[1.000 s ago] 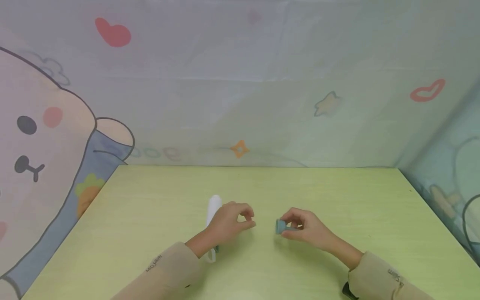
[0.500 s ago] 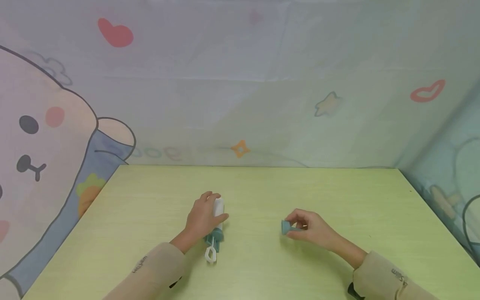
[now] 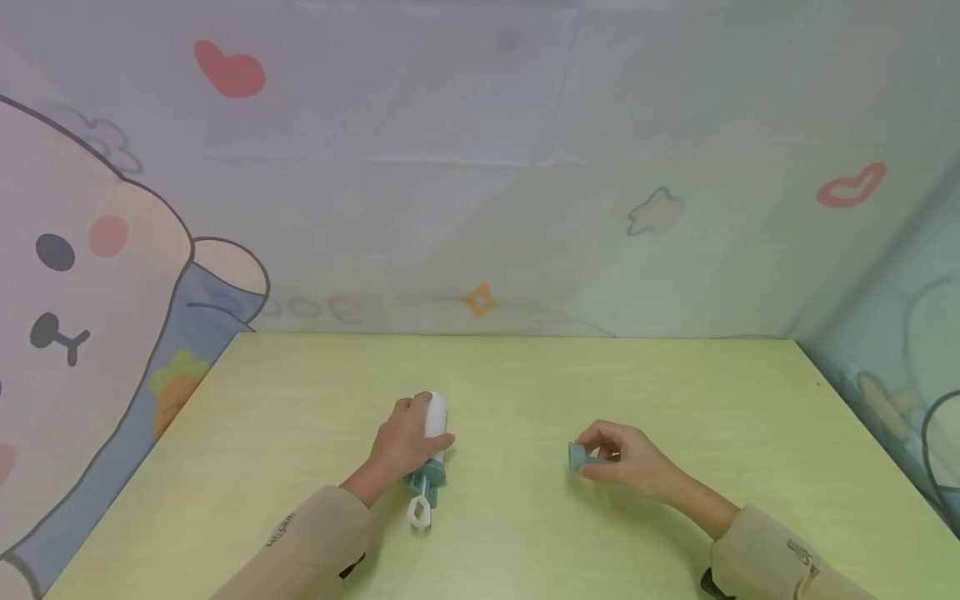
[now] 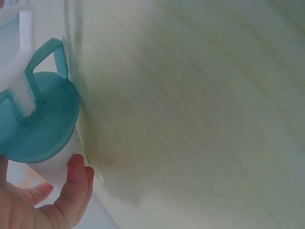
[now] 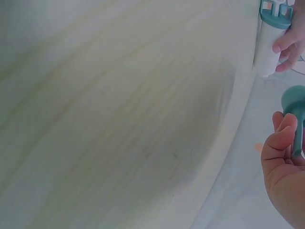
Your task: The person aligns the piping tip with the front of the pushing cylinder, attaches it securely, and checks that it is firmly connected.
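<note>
My left hand (image 3: 401, 437) grips a large white syringe (image 3: 437, 417) left of the table's middle, its fingers over the barrel and thumb at the right side. The teal flange (image 4: 52, 119) with finger loops and the white plunger handle point toward me; part of the barrel is hidden under the hand. To the right, my right hand (image 3: 633, 457) pinches a small teal piece (image 3: 576, 457) with a round cup-like head and a narrow stem. Its head faces left, toward the syringe, and the fingers cover part of the stem in the right wrist view.
Both hands work over a light yellow-green table (image 3: 517, 533). Behind it hangs a cloth backdrop (image 3: 480, 208) printed with a bear, hearts and stars. A dark cable (image 3: 927, 442) curves down at the right edge.
My left hand has moved left from the middle and taken hold of the syringe, which lay partly hidden behind that arm. The right hand has drifted slightly right with the teal piece.
</note>
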